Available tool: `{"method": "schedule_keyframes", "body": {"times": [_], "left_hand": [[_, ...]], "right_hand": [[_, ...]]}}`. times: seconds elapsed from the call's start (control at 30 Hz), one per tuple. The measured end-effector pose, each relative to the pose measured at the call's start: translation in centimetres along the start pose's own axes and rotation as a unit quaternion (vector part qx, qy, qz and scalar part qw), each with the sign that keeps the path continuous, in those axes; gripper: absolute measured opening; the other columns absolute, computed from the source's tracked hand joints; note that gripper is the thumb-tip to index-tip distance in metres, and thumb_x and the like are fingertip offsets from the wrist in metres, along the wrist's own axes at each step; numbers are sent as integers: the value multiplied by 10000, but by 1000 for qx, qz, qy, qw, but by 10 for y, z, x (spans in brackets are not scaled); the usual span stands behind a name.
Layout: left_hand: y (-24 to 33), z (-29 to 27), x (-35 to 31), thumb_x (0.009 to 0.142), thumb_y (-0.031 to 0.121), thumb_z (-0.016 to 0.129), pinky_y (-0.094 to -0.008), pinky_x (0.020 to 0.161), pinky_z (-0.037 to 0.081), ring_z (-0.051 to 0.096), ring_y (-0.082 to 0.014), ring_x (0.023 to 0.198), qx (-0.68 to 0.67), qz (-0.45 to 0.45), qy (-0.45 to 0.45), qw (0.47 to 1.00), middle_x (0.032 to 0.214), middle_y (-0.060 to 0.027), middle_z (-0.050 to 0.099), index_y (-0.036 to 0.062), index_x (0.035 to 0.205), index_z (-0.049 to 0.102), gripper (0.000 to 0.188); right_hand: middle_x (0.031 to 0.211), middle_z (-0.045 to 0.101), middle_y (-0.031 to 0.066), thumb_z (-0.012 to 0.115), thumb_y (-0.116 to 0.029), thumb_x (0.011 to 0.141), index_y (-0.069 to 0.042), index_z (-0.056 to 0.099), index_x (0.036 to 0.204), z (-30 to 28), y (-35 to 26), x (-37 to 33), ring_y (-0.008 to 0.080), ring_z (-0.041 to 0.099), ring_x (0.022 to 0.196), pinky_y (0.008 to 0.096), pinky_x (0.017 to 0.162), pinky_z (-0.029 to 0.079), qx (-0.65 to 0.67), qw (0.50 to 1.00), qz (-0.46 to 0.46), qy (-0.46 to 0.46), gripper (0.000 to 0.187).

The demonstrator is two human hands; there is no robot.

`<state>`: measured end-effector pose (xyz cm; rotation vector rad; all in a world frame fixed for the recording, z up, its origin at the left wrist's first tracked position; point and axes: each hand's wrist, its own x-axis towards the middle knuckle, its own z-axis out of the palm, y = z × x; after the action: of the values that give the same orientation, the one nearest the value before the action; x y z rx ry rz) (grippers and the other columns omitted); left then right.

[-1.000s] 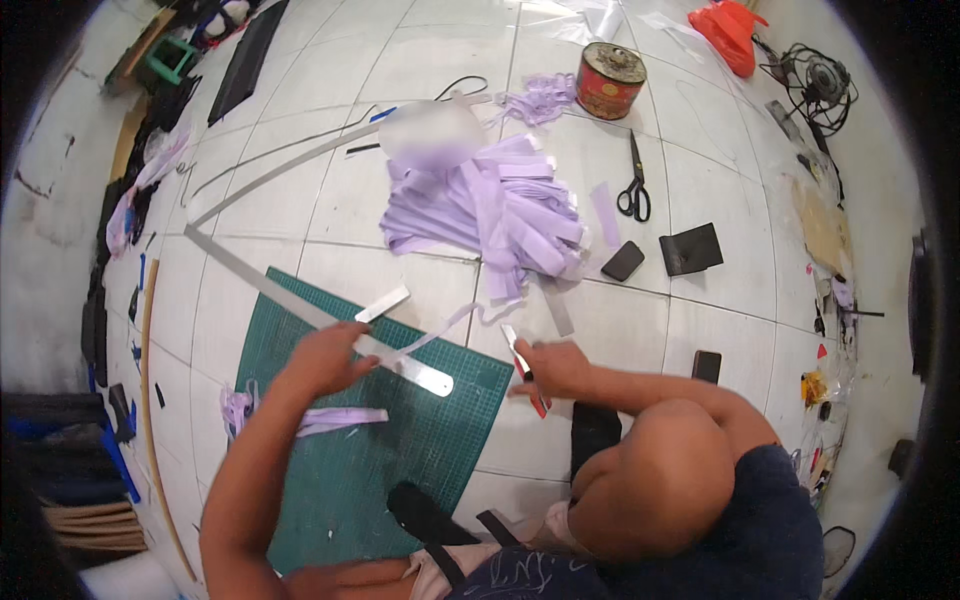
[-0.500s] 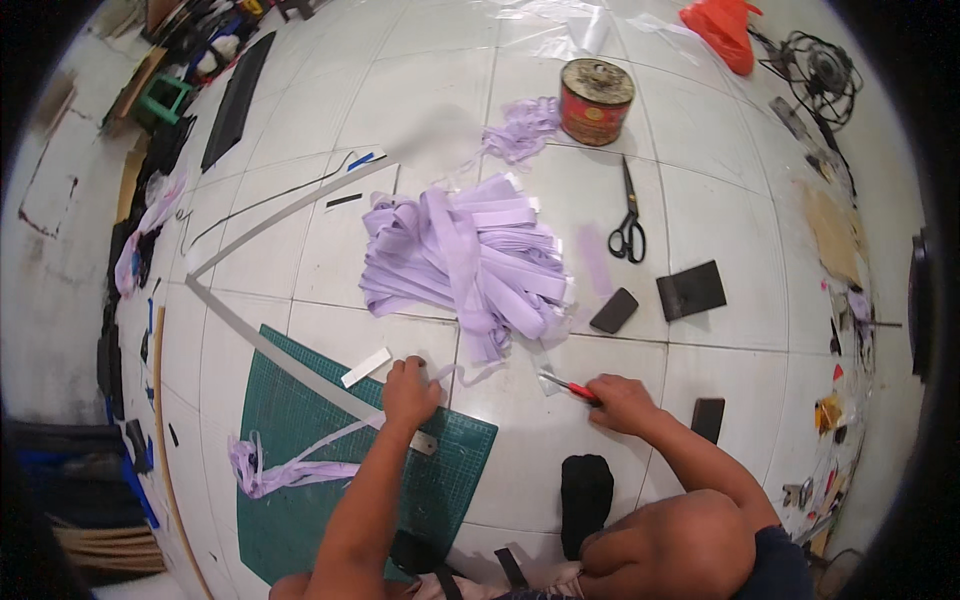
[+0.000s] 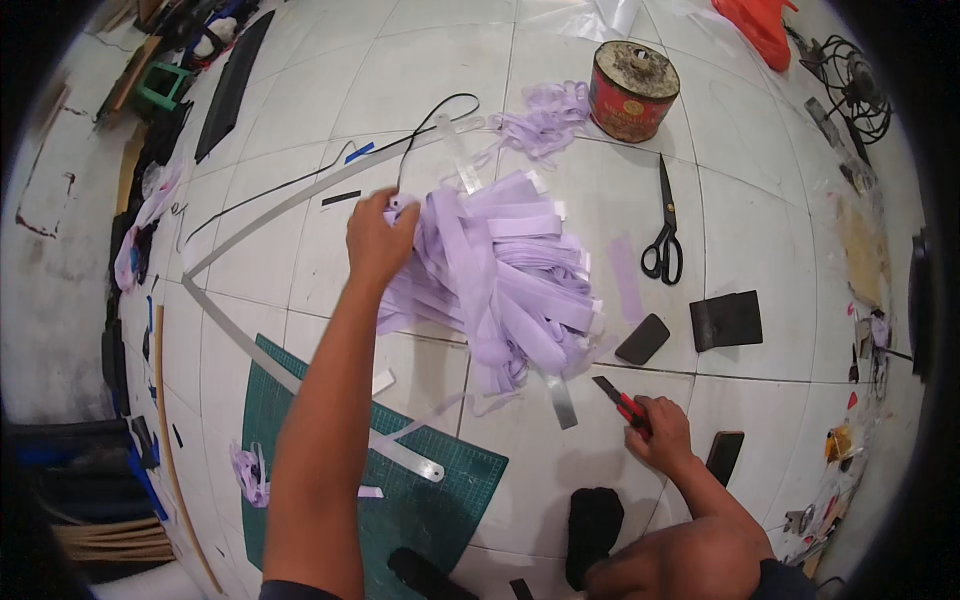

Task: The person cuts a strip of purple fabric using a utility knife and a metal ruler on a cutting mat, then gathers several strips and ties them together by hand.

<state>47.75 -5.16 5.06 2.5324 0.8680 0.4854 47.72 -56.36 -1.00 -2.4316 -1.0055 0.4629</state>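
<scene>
1. Head view, left hand [image 3: 378, 240]: reaching far forward over the white tiled floor [image 3: 300, 90], fingers curling closed and pinching the upper left edge of the pile of lilac strips [image 3: 505, 280]; strip ends showing just above the knuckles.
2. Head view, pile of lilac strips: lying on the floor in the middle of the picture, fanning down and to the right from the left hand, touching the fingers at its upper left corner only.
3. Head view, right hand [image 3: 660, 432]: resting low on the floor, well apart from the left hand, fingers wrapping shut around a red and black utility knife [image 3: 622, 402], blade end pointing up-left toward the lower edge of the pile, not touching it.
4. Head view, near the right hand: dark phone [image 3: 725, 456] lying just beside the wrist; a second dark phone [image 3: 643, 339] and a black wallet [image 3: 727, 320] lying above it, between hand and black scissors [image 3: 664, 232].
5. Head view, beyond the pile: rusty red tin [image 3: 630, 90] standing upright; smaller heap of lilac strips [image 3: 545, 120] lying just left of the tin.
6. Head view, under the left forearm: green cutting mat [image 3: 420, 500] with a steel ruler [image 3: 405, 455] lying across its upper part; forearm hiding part of both.
7. Head view, left of the pile: long metal straightedge [image 3: 300, 195] and black cable [image 3: 440, 105] lying on the floor, crossing near the left hand.
</scene>
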Motion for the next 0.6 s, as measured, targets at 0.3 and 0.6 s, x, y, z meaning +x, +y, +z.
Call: {"method": "schedule_keyframes", "body": {"times": [0.3,0.6], "left_hand": [[35,48,78,837,478,627,-518,1018,412,564,-306,1222,311,-70,-275,907,1250,-107,654,119,1205,686,518],[24,52,91,738,436,746,-521,1052,312,606,-274,1177,269,-66,-302,912,1184,-80,691,173,1176,684,515]], "right_hand": [[969,585,122,784,-264,725,-82,606,1164,2,18,-8,332,592,872,436,770,466,62,997,5,34,508],[943,593,123,786,-257,729,-76,629,1098,5,21,-4,329,599,851,440,751,470,55,998,33,13,440]]}}
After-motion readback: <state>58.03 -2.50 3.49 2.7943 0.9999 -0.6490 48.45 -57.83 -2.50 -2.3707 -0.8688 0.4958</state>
